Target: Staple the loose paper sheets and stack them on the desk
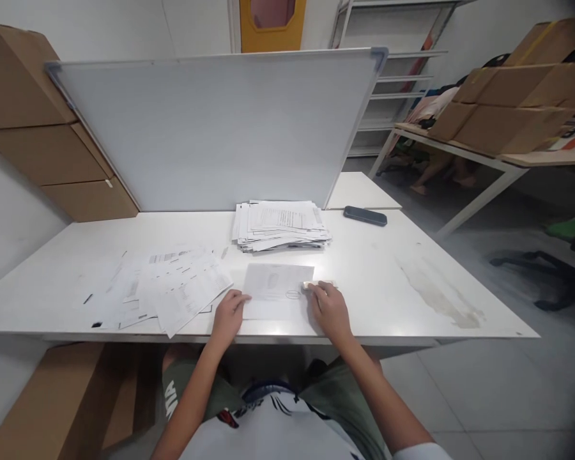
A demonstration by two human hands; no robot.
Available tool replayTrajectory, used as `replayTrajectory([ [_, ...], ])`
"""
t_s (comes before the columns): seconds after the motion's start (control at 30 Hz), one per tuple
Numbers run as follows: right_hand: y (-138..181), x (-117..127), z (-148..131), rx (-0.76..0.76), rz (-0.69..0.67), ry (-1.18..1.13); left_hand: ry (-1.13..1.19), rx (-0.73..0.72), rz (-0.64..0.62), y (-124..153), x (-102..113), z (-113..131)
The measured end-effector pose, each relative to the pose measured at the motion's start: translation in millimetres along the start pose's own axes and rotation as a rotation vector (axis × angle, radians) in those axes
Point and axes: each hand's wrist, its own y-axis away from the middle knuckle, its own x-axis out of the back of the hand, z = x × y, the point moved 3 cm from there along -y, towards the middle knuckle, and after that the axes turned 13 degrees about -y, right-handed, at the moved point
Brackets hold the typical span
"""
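Observation:
A single sheet of paper [268, 306] lies on the table in front of me, with faint print and an oval mark near its right side. My left hand [229, 313] is at the sheet's left edge, fingers closed on that edge. Over the sheet's right edge, my right hand [329, 308] grips a small whitish object [306, 285], mostly covered by the fingers, so its kind is unclear. Behind the sheet rises a thick stack of papers [282, 223]. Loose printed papers [182, 287] are spread overlapping to the left of my left hand.
A whiteboard [220, 134] stands upright at the back of the white table [374, 275]. A dark oblong case [365, 216] lies right of the stack. Cardboard boxes [86, 153] are piled at left. Another table with boxes [512, 96] and a person's legs are at right.

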Motion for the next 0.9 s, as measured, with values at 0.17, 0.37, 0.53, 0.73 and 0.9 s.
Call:
replayTrajectory([
  [0.17, 13, -1, -8, -0.066, 0.085, -0.028, -0.040, 0.051, 0.145, -85, 36, -16],
  [0.37, 14, -2, -8, -0.128, 0.155, -0.029, -0.065, 0.052, -0.008, -233, -2, 1],
  [0.53, 19, 3, -4, -0.123, 0.133, -0.049, -0.151, 0.073, -0.060, -254, -41, 17],
  [0.73, 24, 7, -1, -0.123, 0.088, -0.043, -0.310, 0.032, 0.072, -177, -11, 14],
  [0.9, 27, 11, 4, -0.118, 0.101, -0.048, -0.452, 0.402, 0.001, -51, 50, -31],
])
